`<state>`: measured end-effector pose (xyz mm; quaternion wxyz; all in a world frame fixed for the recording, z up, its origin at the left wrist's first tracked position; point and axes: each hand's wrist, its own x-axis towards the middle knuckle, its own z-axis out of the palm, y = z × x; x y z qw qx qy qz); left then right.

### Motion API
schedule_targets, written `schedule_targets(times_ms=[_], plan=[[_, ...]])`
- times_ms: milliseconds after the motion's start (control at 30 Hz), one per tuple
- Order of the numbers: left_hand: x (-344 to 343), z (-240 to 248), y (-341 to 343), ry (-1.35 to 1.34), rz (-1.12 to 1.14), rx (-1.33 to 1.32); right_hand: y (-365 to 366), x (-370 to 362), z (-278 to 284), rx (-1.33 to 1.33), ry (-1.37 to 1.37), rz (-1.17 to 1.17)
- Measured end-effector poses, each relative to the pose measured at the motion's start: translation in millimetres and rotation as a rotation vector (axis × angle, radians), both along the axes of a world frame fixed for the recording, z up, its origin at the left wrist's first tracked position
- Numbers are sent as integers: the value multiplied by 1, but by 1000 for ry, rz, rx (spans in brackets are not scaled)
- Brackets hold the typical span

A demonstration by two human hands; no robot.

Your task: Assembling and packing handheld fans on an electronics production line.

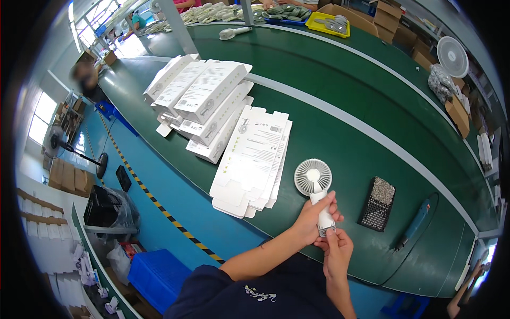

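A white handheld fan (313, 177) with a round grille is held over the green table, its head pointing away from me. My left hand (313, 215) is wrapped round the fan's handle. At the handle's lower end, my right hand (336, 250) is closed, thumb and fingertips pressed against the base. Whether a small part sits between those fingertips cannot be made out. Right of the hands lies a black tray (377, 204) of small metal screws, and beyond it a blue electric screwdriver (416, 223) with a black cord.
Flattened white cartons (252, 159) lie in a stack left of the fan. Folded white boxes (207, 90) are piled behind them. Another white fan part (235, 33) rests at the far side, near a yellow tray (328, 24). A blue bin (158, 276) stands on the floor at left.
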<state>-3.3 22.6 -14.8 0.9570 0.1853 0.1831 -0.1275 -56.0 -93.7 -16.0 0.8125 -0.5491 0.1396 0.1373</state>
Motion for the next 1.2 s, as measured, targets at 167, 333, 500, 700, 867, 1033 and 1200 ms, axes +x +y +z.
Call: schedule_targets(times_ms=[167, 333, 500, 700, 867, 1033, 1200], plan=[[12, -10, 11, 21, 119, -76, 4, -4, -5, -29, -132, 78], [10, 29, 15, -71, 128, 117, 12, -1, 18, 53, -163, 78], [7, 26, -6, -10, 33, 290, 7, 2, 9, 49, -175, 31], [5, 18, -11, -109, 112, 170, -8, -11, 8, 142, -137, 30], [4, 20, -40, -169, -81, 418, -27, -1, -1, 175, -194, 55], [-17, 27, -69, -511, -788, 757, -95, -17, 30, -24, 37, -37], [-19, 47, -54, -1019, -416, 1094, -280, -17, 8, 2, -221, -888]])
